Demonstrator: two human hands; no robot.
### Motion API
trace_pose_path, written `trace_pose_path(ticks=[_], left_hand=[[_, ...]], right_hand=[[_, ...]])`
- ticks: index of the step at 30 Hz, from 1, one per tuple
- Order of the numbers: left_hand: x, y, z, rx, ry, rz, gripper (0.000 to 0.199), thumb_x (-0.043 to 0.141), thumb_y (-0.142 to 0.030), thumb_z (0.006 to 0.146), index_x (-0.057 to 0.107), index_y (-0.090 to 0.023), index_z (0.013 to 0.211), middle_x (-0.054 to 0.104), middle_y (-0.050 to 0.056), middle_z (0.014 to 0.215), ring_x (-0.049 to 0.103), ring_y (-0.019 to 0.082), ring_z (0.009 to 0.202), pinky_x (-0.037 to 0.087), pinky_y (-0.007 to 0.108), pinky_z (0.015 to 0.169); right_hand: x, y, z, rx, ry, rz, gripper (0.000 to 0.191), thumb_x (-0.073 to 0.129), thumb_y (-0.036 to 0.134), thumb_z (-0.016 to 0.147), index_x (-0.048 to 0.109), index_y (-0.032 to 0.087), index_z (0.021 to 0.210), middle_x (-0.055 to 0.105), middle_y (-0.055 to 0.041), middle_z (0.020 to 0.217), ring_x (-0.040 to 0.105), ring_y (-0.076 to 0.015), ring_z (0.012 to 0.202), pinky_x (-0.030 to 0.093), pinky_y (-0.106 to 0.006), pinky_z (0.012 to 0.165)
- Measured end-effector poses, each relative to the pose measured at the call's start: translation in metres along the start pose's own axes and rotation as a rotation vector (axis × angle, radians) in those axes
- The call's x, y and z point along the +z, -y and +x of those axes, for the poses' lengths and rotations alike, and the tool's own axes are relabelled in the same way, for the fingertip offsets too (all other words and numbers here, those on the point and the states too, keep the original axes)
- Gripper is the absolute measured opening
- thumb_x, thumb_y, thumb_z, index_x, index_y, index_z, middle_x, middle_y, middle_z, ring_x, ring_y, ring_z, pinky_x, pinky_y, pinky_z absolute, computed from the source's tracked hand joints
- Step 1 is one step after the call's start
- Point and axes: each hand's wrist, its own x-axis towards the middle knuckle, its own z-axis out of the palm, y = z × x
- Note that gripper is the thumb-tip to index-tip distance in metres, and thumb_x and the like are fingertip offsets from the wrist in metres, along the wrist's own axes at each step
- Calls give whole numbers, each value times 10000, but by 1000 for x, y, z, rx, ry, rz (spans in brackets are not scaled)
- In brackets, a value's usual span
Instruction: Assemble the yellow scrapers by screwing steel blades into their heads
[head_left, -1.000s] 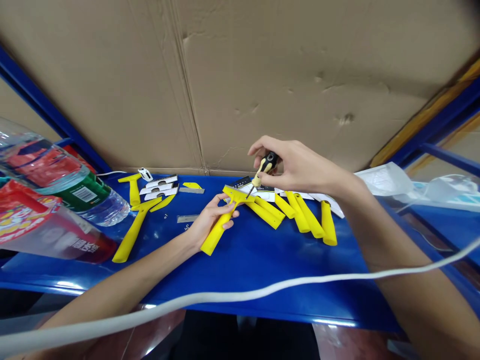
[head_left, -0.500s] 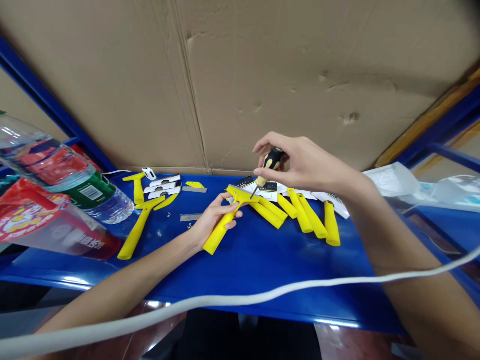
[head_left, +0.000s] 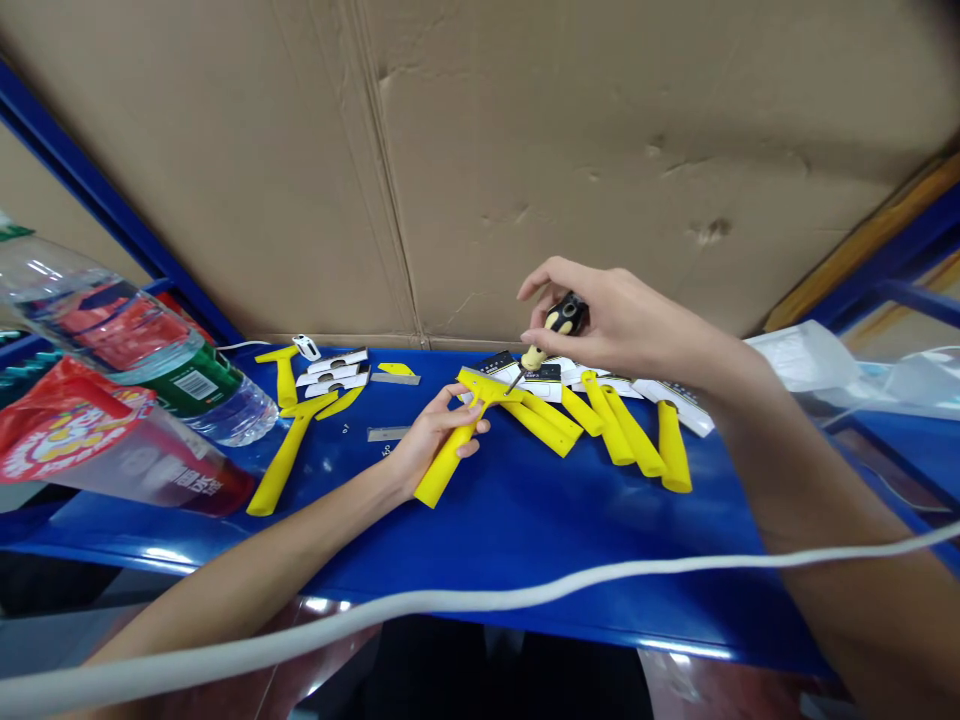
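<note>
My left hand (head_left: 435, 435) is wrapped round the handle of a yellow scraper (head_left: 448, 465), whose wide head points up and away. In my right hand (head_left: 592, 310) is a screwdriver (head_left: 566, 315) with a black and cream handle, its tip at the right part of the scraper's head. Right of that head lie several yellow handles (head_left: 615, 425) on the blue table. To the left are two more yellow scrapers, one of them long (head_left: 281, 465), along with a thin metal blade (head_left: 386, 434) and a yellow cover piece (head_left: 395, 369).
A water bottle (head_left: 202, 390) and a red-topped plastic cup (head_left: 180, 455) stand at the left. White boxes (head_left: 334, 372) lie at the back. A white cable (head_left: 525, 597) crosses the foreground. Cardboard (head_left: 480, 150) rises behind the blue table (head_left: 540, 530).
The view has shifted slightly, so most things appear a little further right. The screwdriver's handle leans somewhat more to the right in my right hand; my left hand keeps its hold.
</note>
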Motion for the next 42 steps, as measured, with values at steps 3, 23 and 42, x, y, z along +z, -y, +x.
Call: trace_pose_path(ticks=[3, 23, 42], left_hand=[[-1, 0, 1, 8, 9, -11, 502, 938, -120, 804, 567, -220, 1127, 716, 81, 1166, 675, 105, 742, 383, 150, 446], [0, -6, 2, -23, -55, -28, 463, 855, -72, 863, 567, -197, 1203, 757, 178, 1290, 744, 143, 785, 417, 159, 448], [0, -4, 2, -12, -25, 11, 546, 950, -124, 793, 535, -221, 1134, 712, 87, 1158, 680, 111, 743, 407, 153, 457]], right_hand=[[-2, 3, -1, -24, 31, 26, 400, 786, 392, 942, 660, 276, 1303, 835, -53, 1077, 779, -293, 901, 570, -415, 760], [-1, 3, 0, -29, 13, 27, 309, 773, 314, 899, 687, 264, 1193, 812, -60, 1101, 750, -280, 914, 545, -397, 767], [-6, 3, -1, -40, 49, -26, 394, 736, 493, 989, 686, 240, 1287, 824, -93, 1133, 767, -305, 950, 555, -416, 811]])
